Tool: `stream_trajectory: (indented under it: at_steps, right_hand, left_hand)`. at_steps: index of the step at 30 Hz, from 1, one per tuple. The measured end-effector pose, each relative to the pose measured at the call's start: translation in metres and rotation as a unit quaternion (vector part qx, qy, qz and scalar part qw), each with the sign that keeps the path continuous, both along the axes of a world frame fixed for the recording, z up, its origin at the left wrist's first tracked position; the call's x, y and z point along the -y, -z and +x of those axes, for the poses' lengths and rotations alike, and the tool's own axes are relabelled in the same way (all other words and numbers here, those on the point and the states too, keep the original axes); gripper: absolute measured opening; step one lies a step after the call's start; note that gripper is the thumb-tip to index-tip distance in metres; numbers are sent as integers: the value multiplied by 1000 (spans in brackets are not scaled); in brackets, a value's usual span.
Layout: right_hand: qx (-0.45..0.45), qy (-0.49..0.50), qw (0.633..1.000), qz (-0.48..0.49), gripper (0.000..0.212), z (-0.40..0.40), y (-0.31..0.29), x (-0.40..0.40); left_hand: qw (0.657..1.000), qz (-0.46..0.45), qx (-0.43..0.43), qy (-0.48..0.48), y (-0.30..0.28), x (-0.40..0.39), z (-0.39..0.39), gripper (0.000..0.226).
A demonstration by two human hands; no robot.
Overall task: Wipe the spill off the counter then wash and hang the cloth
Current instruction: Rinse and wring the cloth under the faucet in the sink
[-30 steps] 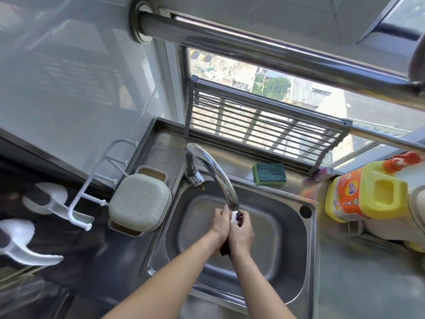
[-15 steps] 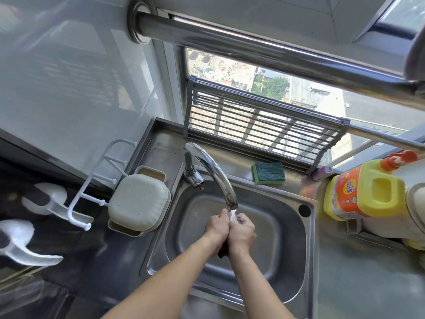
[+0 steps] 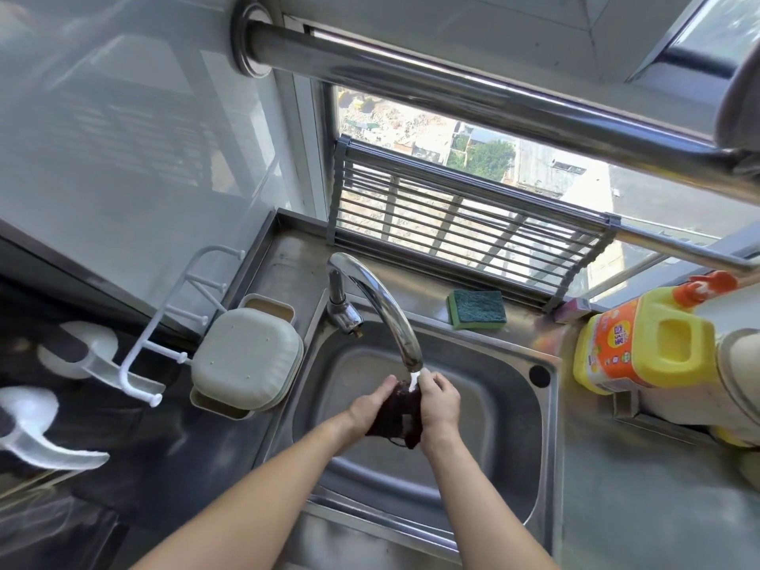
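Observation:
A dark maroon cloth (image 3: 397, 415) is bunched between both hands over the steel sink (image 3: 485, 499). Water runs from the curved tap (image 3: 380, 306) straight onto the top of the cloth. My left hand (image 3: 370, 405) grips the cloth's left side and my right hand (image 3: 440, 401) grips its right side, fingers curled over it. A corner of the cloth hangs below the hands. A white hook rack (image 3: 164, 322) is fixed to the wall on the left.
A lidded beige box (image 3: 246, 359) sits left of the sink. A green sponge (image 3: 477, 308) lies on the rear ledge before a grey rack (image 3: 460, 224). A yellow detergent jug (image 3: 641, 343) stands right. A steel pipe (image 3: 452, 84) crosses overhead.
The hands, pressed tight together before, have parted a little, so more of the dark cloth shows between them. They sit slightly lower under the running tap.

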State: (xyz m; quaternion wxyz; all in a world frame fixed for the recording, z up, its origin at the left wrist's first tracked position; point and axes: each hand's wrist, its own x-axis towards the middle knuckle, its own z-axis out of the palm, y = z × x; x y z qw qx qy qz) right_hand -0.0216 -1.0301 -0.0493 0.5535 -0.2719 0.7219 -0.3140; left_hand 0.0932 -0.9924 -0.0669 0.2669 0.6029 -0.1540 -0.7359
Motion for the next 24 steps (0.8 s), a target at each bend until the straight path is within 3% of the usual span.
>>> stream_trajectory:
  at_steps: [3, 7, 9, 13, 16, 20, 24]
  right_hand:
    - [7, 3, 1000, -7, 20, -3, 3, 0]
    - [-132, 92, 986, -47, 33, -9, 6, -8]
    - [-147, 49, 986, -66, 27, -6, 10, -12]
    - [-124, -95, 986, -61, 32, 11, 6, -18]
    - [-162, -72, 981, -73, 20, 17, 0, -16]
    - [-203, -52, 975, -78, 41, 18, -1, -13]
    - [-194, -60, 978, -49, 47, 16, -5, -12]
  left_hand:
    - [998, 2, 0, -57, 5, 2, 8, 41]
    - [977, -62, 111, -173, 14, 8, 4, 15]
    - [975, -63, 105, -183, 13, 14, -7, 6]
    - [981, -33, 79, -175, 7, 28, -32, 37]
    - [977, -13, 80, -198, 0, 28, -39, 42]
    - [975, 15, 89, -202, 2, 28, -38, 55]
    - [974, 28, 116, -194, 18, 25, -34, 62]
